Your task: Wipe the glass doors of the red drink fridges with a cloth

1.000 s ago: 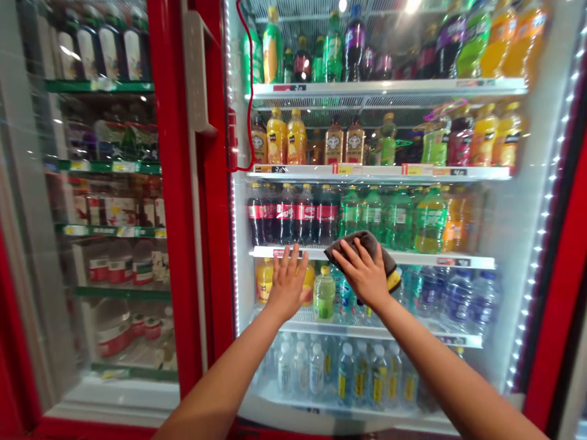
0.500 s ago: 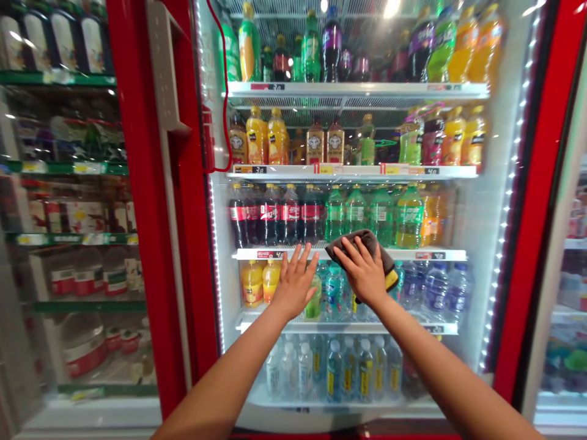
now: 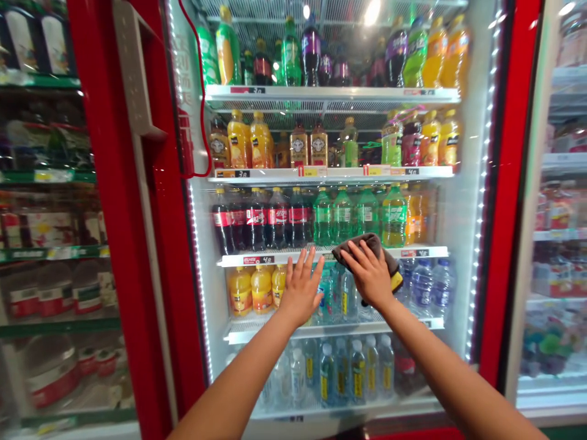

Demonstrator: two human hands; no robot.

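Observation:
My left hand (image 3: 301, 292) is raised before the glass door (image 3: 463, 201) of a drinks fridge, palm toward it, fingers apart, holding nothing. To its right, my right hand (image 3: 370, 272) lies flat over a folded grey cloth (image 3: 384, 249) with a yellow-and-black edge, pressing it toward the glass. Whether the left palm touches the glass I cannot tell. Behind the hands run a white shelf edge (image 3: 293, 256), cola bottles (image 3: 277, 217), green soda bottles (image 3: 342, 214) and orange juice bottles (image 3: 262, 290). Part of the lower bottles is hidden by my hands and forearms.
The red door frame (image 3: 172, 244) carries a long grey handle (image 3: 132, 73) at left. A red cord-like line (image 3: 203, 91) runs down the glass. More bottles (image 3: 358, 370) stand on the bottom shelf. Stocked shelves (image 3: 46, 250) lie at left, another cabinet (image 3: 557, 232) at right.
The view has turned a little to the right, so the fridge sits further left. Both hands, the cloth under the right one, have moved slightly rightward across the door.

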